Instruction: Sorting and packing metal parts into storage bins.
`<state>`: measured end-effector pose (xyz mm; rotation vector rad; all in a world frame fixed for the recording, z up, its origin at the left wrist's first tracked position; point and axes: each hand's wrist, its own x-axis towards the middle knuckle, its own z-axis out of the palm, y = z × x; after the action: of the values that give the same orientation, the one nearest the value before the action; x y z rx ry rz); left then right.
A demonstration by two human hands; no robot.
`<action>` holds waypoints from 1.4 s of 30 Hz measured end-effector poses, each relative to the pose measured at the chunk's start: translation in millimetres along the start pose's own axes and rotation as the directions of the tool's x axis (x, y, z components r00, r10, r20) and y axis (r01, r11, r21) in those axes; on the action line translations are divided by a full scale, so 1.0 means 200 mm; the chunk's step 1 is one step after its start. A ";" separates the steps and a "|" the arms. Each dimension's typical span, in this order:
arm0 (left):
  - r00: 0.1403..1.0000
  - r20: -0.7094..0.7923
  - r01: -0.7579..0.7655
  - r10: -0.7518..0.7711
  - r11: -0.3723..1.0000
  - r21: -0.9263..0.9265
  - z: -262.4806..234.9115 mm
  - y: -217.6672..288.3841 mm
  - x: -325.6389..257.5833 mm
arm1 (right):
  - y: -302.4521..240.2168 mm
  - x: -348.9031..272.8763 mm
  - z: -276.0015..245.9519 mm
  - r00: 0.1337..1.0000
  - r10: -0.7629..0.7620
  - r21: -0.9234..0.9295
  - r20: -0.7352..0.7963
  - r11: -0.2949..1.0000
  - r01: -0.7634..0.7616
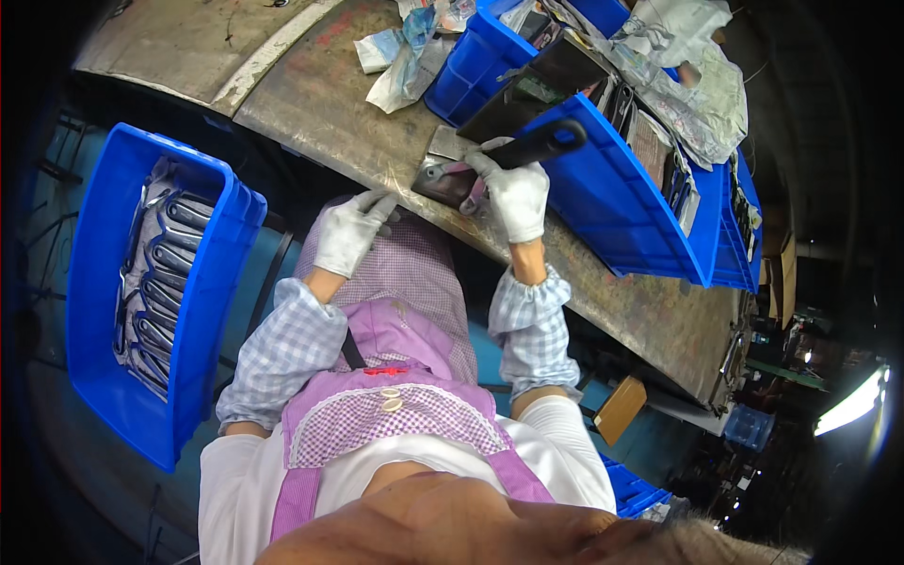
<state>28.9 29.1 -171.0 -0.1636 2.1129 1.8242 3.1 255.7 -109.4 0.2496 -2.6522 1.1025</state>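
My right hand (516,193), in a white glove, grips the black handle of a cleaver-like knife (541,143). Its wide metal blade (443,179) lies flat on the worn metal workbench (330,113) near the front edge. My left hand (350,231), also gloved, rests over my lap just below the bench edge with fingers loosely bent and nothing in it.
A blue bin (212,282) of finished knives with dark handles sits low at my left. Blue bins (621,202) of knives and plastic wrapping stand on the bench to the right. Crumpled plastic bags (405,56) lie farther back. A small brown box (620,407) is below the bench.
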 end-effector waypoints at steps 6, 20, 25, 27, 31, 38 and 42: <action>0.772 0.084 -0.551 0.630 0.599 0.581 0.00 -0.05 0.14 | -0.01 0.05 0.00 0.993 -0.116 -0.195 0.012 0.974 0.116; 0.915 -0.107 -0.173 0.390 0.616 0.769 0.23 0.22 0.23 | 0.27 -0.15 0.00 0.954 0.264 0.255 -0.143 0.941 -0.222; 0.977 0.015 -0.186 0.213 0.813 0.552 0.06 0.25 0.31 | -0.05 0.10 0.04 0.948 0.305 0.113 -0.088 0.949 -0.295; 0.848 0.061 -0.429 0.527 0.613 0.664 -0.12 0.29 0.49 | -0.02 0.05 0.02 0.965 0.174 0.139 -0.195 0.979 -0.149; 0.903 -0.320 -0.332 0.289 0.939 -0.088 -0.27 0.68 1.03 | 0.03 -0.26 -0.09 0.902 0.429 0.773 -0.044 0.587 -0.242; 0.643 -0.603 0.004 0.473 0.785 0.620 -0.62 0.59 2.11 | 0.12 -0.42 0.04 0.893 0.435 0.684 0.115 0.617 -0.388; 0.711 -0.578 -0.207 0.399 0.905 0.371 -0.52 0.78 2.14 | 0.22 -0.45 0.05 0.858 0.513 0.612 0.001 0.679 -0.406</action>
<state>-438.5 11.1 -153.3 -0.4497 3.0263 1.7720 75.0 284.2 -172.9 -0.4317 -2.1747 2.0125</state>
